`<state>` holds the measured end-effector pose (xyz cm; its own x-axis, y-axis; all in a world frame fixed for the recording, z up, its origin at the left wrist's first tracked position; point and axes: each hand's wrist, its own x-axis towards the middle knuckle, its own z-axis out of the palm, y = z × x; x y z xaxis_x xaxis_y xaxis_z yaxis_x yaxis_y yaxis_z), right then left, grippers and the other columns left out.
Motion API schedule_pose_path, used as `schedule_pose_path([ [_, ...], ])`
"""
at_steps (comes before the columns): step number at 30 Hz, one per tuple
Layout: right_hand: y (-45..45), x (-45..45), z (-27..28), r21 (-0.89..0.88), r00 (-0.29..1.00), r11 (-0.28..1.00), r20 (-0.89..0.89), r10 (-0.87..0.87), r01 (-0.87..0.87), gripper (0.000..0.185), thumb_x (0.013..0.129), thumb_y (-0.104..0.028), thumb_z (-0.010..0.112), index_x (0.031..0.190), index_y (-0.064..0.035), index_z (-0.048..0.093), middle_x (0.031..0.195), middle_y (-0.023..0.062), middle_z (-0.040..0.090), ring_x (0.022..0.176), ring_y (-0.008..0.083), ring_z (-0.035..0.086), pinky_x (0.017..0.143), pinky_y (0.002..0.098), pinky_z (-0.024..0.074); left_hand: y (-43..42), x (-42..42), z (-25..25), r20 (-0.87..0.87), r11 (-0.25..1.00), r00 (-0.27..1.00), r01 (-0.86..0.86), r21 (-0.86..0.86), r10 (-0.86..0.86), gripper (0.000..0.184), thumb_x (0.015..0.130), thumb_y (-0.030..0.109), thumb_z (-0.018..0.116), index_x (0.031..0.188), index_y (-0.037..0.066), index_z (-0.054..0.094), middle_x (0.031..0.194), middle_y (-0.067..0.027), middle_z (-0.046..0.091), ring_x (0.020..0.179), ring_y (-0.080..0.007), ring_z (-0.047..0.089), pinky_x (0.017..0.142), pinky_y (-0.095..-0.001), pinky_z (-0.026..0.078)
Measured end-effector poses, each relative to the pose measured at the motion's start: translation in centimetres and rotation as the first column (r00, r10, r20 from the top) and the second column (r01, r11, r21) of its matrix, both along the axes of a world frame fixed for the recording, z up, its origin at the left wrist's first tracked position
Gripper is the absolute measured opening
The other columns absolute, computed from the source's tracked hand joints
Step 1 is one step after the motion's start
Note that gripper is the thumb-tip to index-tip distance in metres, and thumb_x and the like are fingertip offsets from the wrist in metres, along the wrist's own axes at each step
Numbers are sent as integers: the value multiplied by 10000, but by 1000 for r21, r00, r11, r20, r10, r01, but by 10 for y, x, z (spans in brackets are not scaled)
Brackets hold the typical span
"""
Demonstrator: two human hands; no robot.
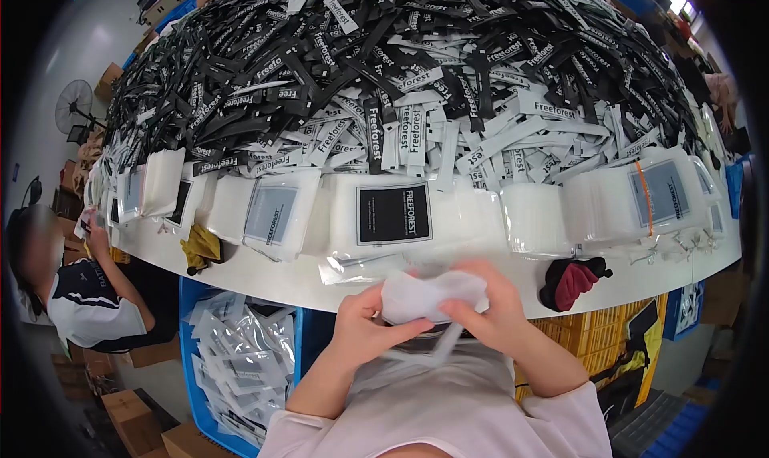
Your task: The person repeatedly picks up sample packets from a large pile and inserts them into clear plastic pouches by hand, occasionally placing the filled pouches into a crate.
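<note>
Both hands are close in front of my body at the table's near edge. My left hand [367,326] pinches the left side of a soft, translucent white plastic bag [418,294]. On the bag's right side, the fingers and thumb of my right hand [490,314] are closed. A thin white strip [432,352] hangs below, partly hidden. Just beyond my hands, a clear packet [362,269] lies flat on the table. Behind it is a stack of translucent bags [469,226] with a black FREEFOREST label [392,212] on top.
A large heap of black and white Freeforest sleeves [320,82] covers the table's back. More bag stacks [276,210] line the front, with a yellow cloth [202,248] and dark red pouch [573,283]. A blue bin [192,362] holds filled packets. Another person [92,298] works at left.
</note>
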<state>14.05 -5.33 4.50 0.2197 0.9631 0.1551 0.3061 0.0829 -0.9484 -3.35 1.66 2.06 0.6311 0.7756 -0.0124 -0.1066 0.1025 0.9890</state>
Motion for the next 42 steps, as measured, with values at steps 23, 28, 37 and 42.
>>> schedule_pose_path([
  [23,200,93,-29,7,358,856,910,209,-516,165,779,-103,517,920,-87,601,971,69,599,928,228,559,827,337,436,-9,-179,15,-682,998,729,-17,56,50,671,656,119,754,1256,52,462,1039,-113,618,944,-190,585,838,-306,431],
  [28,224,65,1,77,793,997,607,-39,-9,188,829,-223,544,903,-50,553,825,153,607,740,309,592,677,388,469,25,-97,0,-466,943,875,35,332,132,485,721,62,684,1180,36,530,997,-124,626,925,-199,594,832,-295,438],
  [37,251,41,-19,53,889,989,434,-149,140,277,760,-251,613,874,-38,480,728,158,605,683,351,593,615,419,455,63,35,-37,-402,458,866,240,856,298,290,765,128,637,1042,46,605,1046,-118,608,1036,-279,550,893,-369,434],
  [42,129,54,17,616,931,743,40,-362,262,259,800,-106,609,962,-37,420,698,86,523,611,200,537,533,309,426,62,20,-26,-338,531,888,131,837,313,230,742,65,639,971,44,627,929,-104,636,829,-261,620,677,-312,511],
])
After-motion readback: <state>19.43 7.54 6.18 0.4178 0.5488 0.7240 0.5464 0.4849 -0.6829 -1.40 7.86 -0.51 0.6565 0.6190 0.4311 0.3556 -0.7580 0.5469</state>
